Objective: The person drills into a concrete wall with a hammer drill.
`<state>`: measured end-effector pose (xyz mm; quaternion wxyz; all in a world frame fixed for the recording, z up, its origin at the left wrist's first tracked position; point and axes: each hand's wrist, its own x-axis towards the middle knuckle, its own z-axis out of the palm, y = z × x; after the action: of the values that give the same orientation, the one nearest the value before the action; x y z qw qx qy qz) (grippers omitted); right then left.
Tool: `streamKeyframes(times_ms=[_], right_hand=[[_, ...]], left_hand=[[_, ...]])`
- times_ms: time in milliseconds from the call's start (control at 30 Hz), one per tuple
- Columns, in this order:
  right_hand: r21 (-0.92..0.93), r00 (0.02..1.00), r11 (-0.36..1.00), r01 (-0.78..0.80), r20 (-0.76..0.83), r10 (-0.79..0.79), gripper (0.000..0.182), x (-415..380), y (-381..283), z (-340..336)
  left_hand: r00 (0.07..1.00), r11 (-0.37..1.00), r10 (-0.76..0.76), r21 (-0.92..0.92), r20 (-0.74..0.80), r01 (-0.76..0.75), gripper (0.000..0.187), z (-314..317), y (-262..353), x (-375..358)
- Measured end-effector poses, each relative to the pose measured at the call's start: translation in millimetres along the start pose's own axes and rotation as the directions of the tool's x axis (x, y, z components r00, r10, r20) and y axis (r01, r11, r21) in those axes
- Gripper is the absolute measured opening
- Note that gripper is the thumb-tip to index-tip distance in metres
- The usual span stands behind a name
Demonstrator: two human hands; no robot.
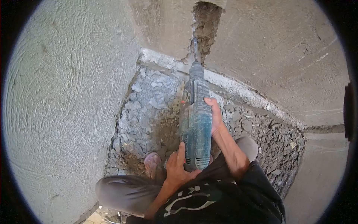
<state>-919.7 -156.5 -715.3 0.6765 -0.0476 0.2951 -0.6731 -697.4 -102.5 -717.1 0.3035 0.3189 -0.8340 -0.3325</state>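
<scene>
Left hand [176, 167] grips the hammer drill [199, 125] at its rear end; right hand [216, 117] clasps the right side of the drill, forward of the left. The bit [195, 50] extends from the drill's front, its tip at the ragged recess [208, 26] in the wall [268, 48]. Broken rubble [147, 106] lies to both sides of the drill.
</scene>
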Motion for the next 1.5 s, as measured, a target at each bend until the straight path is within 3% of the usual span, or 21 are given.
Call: streamKeyframes(times_ms=[200,267,433,600,667,700,767,800,867,1000,1100,1133,1233,1333,1433,1500], right_hand=[[-0.026,0.995,1.000,-0.007,0.104,0.010,0.066,-4,-9,-10],[-0.040,0.995,0.999,-0.035,0.091,0.038,0.066,-2,-12,-15],[-0.060,0.991,0.997,-0.053,0.121,0.060,0.066,11,-18,-23],[0.085,0.983,0.989,-0.122,0.148,0.108,0.069,25,-19,-27],[0.020,0.984,0.996,-0.083,0.162,0.079,0.070,31,-19,-21],[-0.044,0.984,0.998,-0.045,0.173,0.052,0.071,31,-18,-20],[0.030,0.981,0.998,-0.058,0.188,0.052,0.070,38,-20,-13],[0.088,0.976,0.994,-0.069,0.213,0.049,0.070,40,-20,-9],[0.098,0.980,0.994,-0.045,0.198,0.025,0.069,42,-20,2],[0.095,0.990,0.995,-0.010,0.141,-0.004,0.066,44,-17,23],[0.131,0.992,0.991,-0.039,0.126,0.022,0.063,47,-13,36],[0.140,0.991,0.990,-0.034,0.134,0.015,0.063,49,-10,42],[0.168,0.999,0.986,0.011,0.038,-0.018,0.059,48,-3,45],[0.205,0.993,0.978,-0.024,0.115,0.000,0.056,61,-14,47],[0.223,0.996,0.975,-0.013,0.091,-0.007,0.053,59,-12,61],[0.223,0.996,0.973,0.060,0.046,-0.072,0.049,59,-16,67]], left_hand=[[0.994,1.000,-0.002,-0.023,-0.109,-0.001,0.111,26,8,-11],[0.994,0.994,-0.106,0.008,0.012,0.106,0.112,24,18,-10],[0.987,0.987,-0.158,-0.029,-0.012,0.157,0.112,38,5,-5],[0.983,0.982,-0.185,0.040,-0.015,0.186,0.109,36,13,12],[0.948,0.940,-0.312,-0.166,-0.067,0.298,0.106,29,24,22],[0.947,0.939,-0.316,-0.162,-0.054,0.304,0.106,22,30,26],[0.959,0.934,-0.283,0.227,-0.008,0.278,0.106,-1,35,35],[0.957,0.931,-0.289,0.235,0.002,0.281,0.106,-9,37,38],[0.938,0.937,-0.348,-0.032,-0.006,0.348,0.103,-20,38,48],[0.946,0.946,-0.323,-0.004,-0.026,0.323,0.092,-48,40,66],[0.923,0.923,-0.385,0.027,0.007,0.384,0.105,-66,37,70],[0.918,0.917,-0.396,0.067,0.029,0.394,0.102,-70,40,76],[0.961,0.959,-0.275,0.077,0.000,0.274,0.099,-78,31,76],[0.957,0.955,-0.291,0.064,0.012,0.289,0.096,-85,32,89],[0.899,0.899,-0.436,-0.024,0.037,0.437,0.093,-96,38,97],[0.911,0.909,-0.413,-0.053,0.006,0.412,0.092,-96,30,99]])
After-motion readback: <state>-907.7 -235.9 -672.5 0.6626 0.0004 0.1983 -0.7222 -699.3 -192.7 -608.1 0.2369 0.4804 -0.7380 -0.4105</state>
